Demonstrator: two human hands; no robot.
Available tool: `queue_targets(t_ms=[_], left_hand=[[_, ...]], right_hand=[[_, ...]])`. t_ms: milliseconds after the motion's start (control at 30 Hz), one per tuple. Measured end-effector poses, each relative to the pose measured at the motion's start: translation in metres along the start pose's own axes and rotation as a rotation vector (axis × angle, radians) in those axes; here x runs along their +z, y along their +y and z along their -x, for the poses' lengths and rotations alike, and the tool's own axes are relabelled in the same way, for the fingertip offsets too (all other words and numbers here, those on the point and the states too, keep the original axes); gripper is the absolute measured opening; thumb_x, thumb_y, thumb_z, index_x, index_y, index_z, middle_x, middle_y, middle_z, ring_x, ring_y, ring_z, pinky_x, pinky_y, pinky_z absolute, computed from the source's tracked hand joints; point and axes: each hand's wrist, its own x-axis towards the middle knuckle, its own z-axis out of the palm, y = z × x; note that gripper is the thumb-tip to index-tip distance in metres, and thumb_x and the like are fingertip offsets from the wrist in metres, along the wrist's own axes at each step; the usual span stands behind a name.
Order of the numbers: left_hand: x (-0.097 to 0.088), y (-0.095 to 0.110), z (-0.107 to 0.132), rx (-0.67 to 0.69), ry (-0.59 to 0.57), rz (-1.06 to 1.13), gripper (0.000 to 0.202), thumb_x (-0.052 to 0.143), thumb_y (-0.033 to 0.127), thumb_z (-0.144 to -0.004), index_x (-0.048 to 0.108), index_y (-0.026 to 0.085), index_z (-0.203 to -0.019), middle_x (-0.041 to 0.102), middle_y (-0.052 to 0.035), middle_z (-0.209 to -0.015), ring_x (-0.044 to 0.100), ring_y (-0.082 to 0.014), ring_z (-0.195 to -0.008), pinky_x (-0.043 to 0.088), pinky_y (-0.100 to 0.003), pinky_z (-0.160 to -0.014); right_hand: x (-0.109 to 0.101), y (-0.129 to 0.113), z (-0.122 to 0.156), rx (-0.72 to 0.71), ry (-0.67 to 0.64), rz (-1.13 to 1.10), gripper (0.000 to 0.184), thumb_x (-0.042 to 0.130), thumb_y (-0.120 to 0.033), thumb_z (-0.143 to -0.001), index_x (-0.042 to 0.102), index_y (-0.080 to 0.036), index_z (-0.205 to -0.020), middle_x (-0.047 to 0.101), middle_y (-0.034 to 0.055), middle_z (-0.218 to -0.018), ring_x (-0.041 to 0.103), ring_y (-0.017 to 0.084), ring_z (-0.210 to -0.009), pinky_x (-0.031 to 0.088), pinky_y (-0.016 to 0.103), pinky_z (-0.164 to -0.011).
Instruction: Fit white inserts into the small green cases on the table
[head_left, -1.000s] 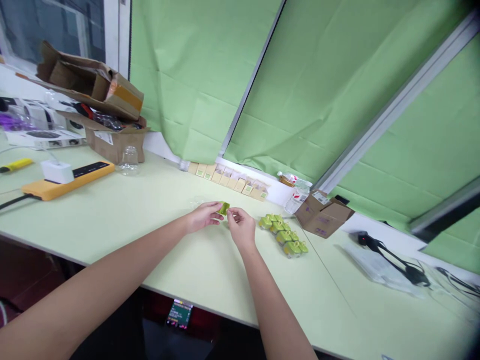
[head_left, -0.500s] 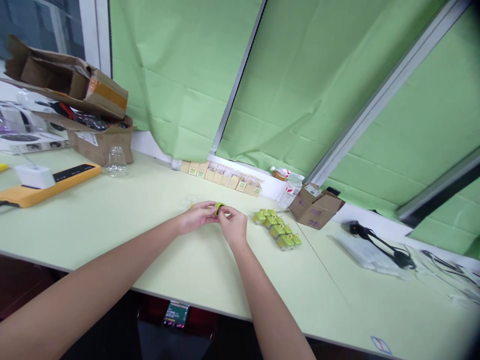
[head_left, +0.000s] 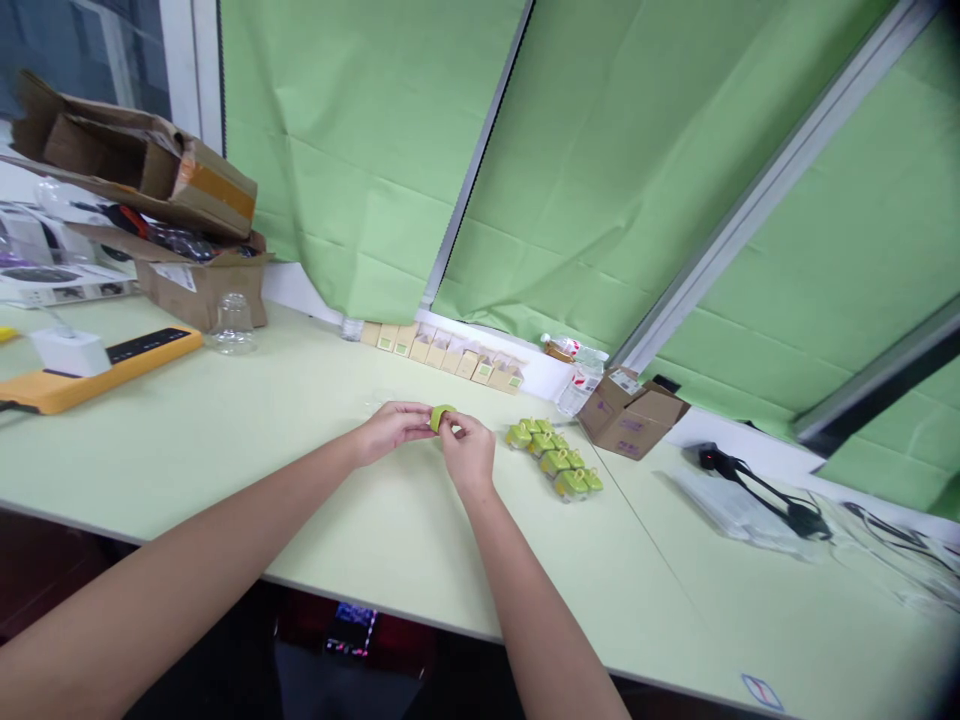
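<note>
Above the middle of the table, my left hand (head_left: 391, 434) and my right hand (head_left: 469, 456) meet around a small green lid (head_left: 439, 413). The left fingers pinch the lid from its left side. From the right, my right thumb and fingertips press against its near edge, partly hiding it. To the right stand several small clear containers with green lids and loops (head_left: 556, 460), grouped in rows. A small clear plastic piece (head_left: 375, 402) lies just behind my left hand, hard to make out.
Small tan boxes (head_left: 442, 352) line the back edge. Bottles (head_left: 577, 388) and an open carton (head_left: 631, 412) stand back right, near black cables (head_left: 765, 490). At left are a clear jar (head_left: 233, 325), an orange power strip (head_left: 142, 362) and cardboard boxes (head_left: 202, 285). A lit phone (head_left: 351, 630) lies below the table edge.
The green lid has turned in my fingers, so more of its green surface faces me. Both hands stay in nearly the same place. The phone's screen picture has changed.
</note>
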Motion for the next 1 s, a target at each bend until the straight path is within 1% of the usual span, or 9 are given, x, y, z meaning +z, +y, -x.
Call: queue_targets(t_ms=[100, 200, 333, 433, 567, 700, 800, 900, 1000], left_hand=[[-0.003, -0.001, -0.002, 0.029, 0.051, -0.134, 0.028, 0.08, 0.031, -0.064, 0.074, 0.012, -0.085, 0.073, -0.008, -0.092, 0.067, -0.0198, -0.087, 0.051, -0.037, -0.091], [-0.004, -0.002, -0.002, 0.06, 0.092, -0.263, 0.026, 0.078, 0.032, -0.065, 0.073, 0.013, -0.081, 0.071, -0.0045, -0.08, 0.065, -0.0154, -0.073, 0.054, -0.033, -0.082], [-0.004, -0.003, -0.003, 0.128, 0.073, -0.393, 0.021, 0.07, 0.032, -0.069, 0.069, 0.014, -0.081, 0.067, -0.0025, -0.074, 0.063, -0.0145, -0.068, 0.054, -0.029, -0.068], [-0.006, -0.008, -0.005, 0.156, 0.069, -0.505, 0.017, 0.062, 0.028, -0.072, 0.065, 0.015, -0.082, 0.064, -0.0007, -0.072, 0.062, -0.0138, -0.065, 0.051, -0.026, -0.06], [-0.007, -0.013, -0.005, 0.182, 0.075, -0.604, 0.013, 0.055, 0.026, -0.075, 0.06, 0.017, -0.084, 0.061, 0.0011, -0.069, 0.06, -0.0124, -0.061, 0.047, -0.023, -0.056], [-0.005, -0.012, -0.004, 0.182, 0.097, -0.621, 0.012, 0.053, 0.027, -0.076, 0.057, 0.018, -0.083, 0.06, 0.0014, -0.067, 0.06, -0.013, -0.06, 0.045, -0.023, -0.054], [-0.004, -0.01, -0.003, 0.185, 0.115, -0.629, 0.012, 0.054, 0.029, -0.076, 0.056, 0.019, -0.082, 0.06, 0.0014, -0.066, 0.06, -0.0135, -0.06, 0.044, -0.023, -0.053], [-0.004, -0.011, -0.003, 0.172, 0.121, -0.637, 0.012, 0.053, 0.03, -0.078, 0.055, 0.019, -0.083, 0.061, 0.001, -0.068, 0.062, -0.0146, -0.063, 0.044, -0.024, -0.053], [-0.005, -0.013, -0.004, 0.179, 0.13, -0.635, 0.013, 0.053, 0.031, -0.078, 0.053, 0.019, -0.083, 0.062, 0.0001, -0.074, 0.064, -0.0149, -0.065, 0.045, -0.024, -0.052]], right_hand=[[0.0, 0.001, 0.0, -0.015, -0.036, -0.024, 0.019, 0.056, -0.024, -0.078, 0.074, -0.024, -0.081, 0.071, -0.0017, -0.079, 0.054, 0.012, -0.055, 0.046, 0.024, -0.062], [0.001, 0.001, 0.001, -0.024, -0.066, -0.044, 0.019, 0.056, -0.023, -0.077, 0.074, -0.024, -0.081, 0.071, -0.0016, -0.08, 0.054, 0.011, -0.054, 0.046, 0.023, -0.061], [0.0, 0.0, 0.001, -0.015, -0.08, -0.06, 0.02, 0.055, -0.024, -0.078, 0.074, -0.023, -0.08, 0.071, -0.0015, -0.08, 0.054, 0.011, -0.055, 0.046, 0.023, -0.061], [0.001, 0.001, 0.001, 0.002, -0.105, -0.061, 0.02, 0.054, -0.025, -0.078, 0.074, -0.023, -0.079, 0.071, -0.002, -0.079, 0.053, 0.011, -0.055, 0.045, 0.022, -0.06], [0.001, 0.002, 0.001, 0.027, -0.143, -0.061, 0.022, 0.053, -0.028, -0.078, 0.074, -0.023, -0.081, 0.07, -0.0027, -0.077, 0.053, 0.01, -0.053, 0.044, 0.021, -0.057], [0.001, 0.0, 0.0, 0.035, -0.157, -0.063, 0.024, 0.052, -0.031, -0.08, 0.074, -0.023, -0.085, 0.071, -0.0023, -0.076, 0.052, 0.01, -0.05, 0.044, 0.022, -0.055], [0.0, -0.001, 0.0, 0.056, -0.167, -0.067, 0.025, 0.052, -0.032, -0.08, 0.074, -0.023, -0.089, 0.072, -0.0014, -0.079, 0.051, 0.01, -0.047, 0.044, 0.022, -0.054], [0.001, 0.001, 0.0, 0.086, -0.175, -0.083, 0.024, 0.054, -0.032, -0.079, 0.074, -0.024, -0.09, 0.073, -0.0007, -0.083, 0.053, 0.01, -0.048, 0.046, 0.023, -0.055], [0.003, 0.006, -0.001, 0.111, -0.171, -0.107, 0.023, 0.057, -0.032, -0.078, 0.073, -0.023, -0.092, 0.073, 0.0003, -0.086, 0.058, 0.012, -0.053, 0.049, 0.024, -0.058]])
